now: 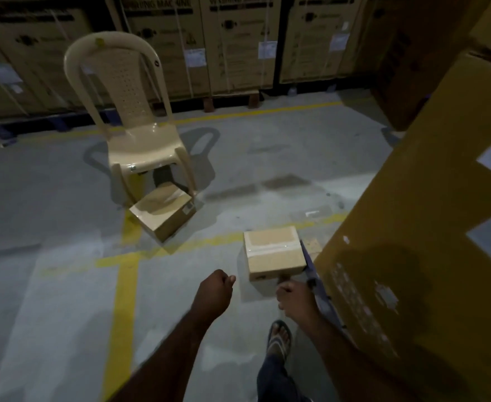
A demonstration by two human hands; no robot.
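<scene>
A small taped cardboard box point(273, 253) is in front of me, close to the big carton on the right. My right hand point(295, 297) is at its near lower edge, with fingers curled against the bottom corner. Whether the box rests on the floor or is lifted I cannot tell. My left hand point(214, 291) hovers to the left of the box with its fingers curled into a fist, holding nothing. A second small cardboard box point(163, 211) lies on the floor against the front legs of a beige plastic chair point(140, 134).
A tall yellow-brown carton point(427, 256) on a blue pallet edge point(314, 274) fills the right side. Washing machine cartons point(238, 44) line the back wall. Yellow lines point(125, 285) cross the grey concrete floor. My sandalled foot point(279, 338) stands under my right arm.
</scene>
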